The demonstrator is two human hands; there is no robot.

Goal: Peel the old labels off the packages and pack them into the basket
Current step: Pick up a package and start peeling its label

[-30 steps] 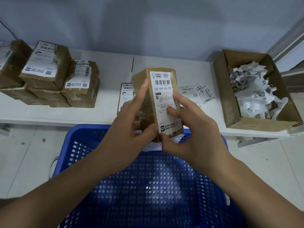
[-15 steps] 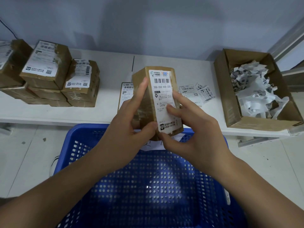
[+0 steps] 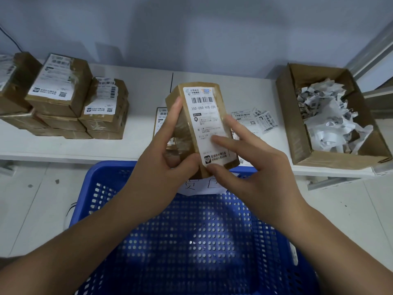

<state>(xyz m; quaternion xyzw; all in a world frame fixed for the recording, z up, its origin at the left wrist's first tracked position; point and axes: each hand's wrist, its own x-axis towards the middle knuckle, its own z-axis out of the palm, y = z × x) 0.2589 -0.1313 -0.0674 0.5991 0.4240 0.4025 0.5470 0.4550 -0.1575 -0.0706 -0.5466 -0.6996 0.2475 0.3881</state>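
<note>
Little has changed since 0.5 s ago; the right hand [image 3: 255, 167] has slid its forefinger a touch lower on the label [image 3: 209, 126], thumb now at its near corner. The package [image 3: 182, 133] is held over the far rim of the blue basket [image 3: 110, 188] — long axis running near to far, labelled face up and tilted toward the right; the left hand [image 3: 163, 165] grips its left side, fingers curled round it.
</note>
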